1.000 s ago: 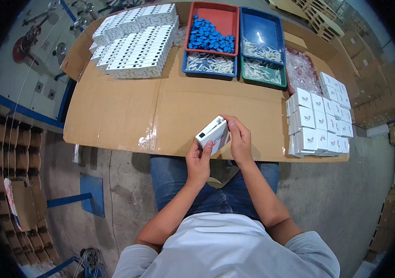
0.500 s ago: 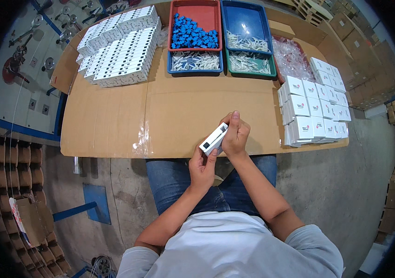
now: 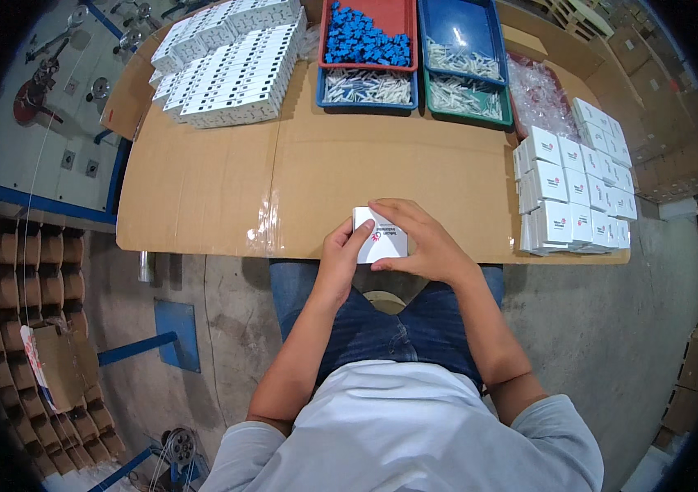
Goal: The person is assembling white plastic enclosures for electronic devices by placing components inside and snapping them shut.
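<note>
A small white cardboard box (image 3: 385, 244) is held between both hands at the near edge of the table, its flat printed face with a red mark turned up. My left hand (image 3: 339, 256) grips its left side, thumb lying on the top face. From the right, my right hand (image 3: 432, 244) spans the box, fingers along the far edge and thumb at the near edge. The box's underside is hidden. To the right stand stacked white boxes (image 3: 576, 197) of the same look.
Rows of white boxes with dark squares (image 3: 242, 70) are piled far left. At the back, a red tray (image 3: 369, 67) holds blue pieces, with blue trays (image 3: 365, 107) and a green tray (image 3: 472, 123) of slim white pieces. Beside them lies clear plastic (image 3: 539, 98). Cardboard (image 3: 193, 189) covers the table.
The box, tilted with its narrow side showing before, has been turned so its printed face is up. My right hand has opened out from a closed pose to span it. The view has shifted slightly.
</note>
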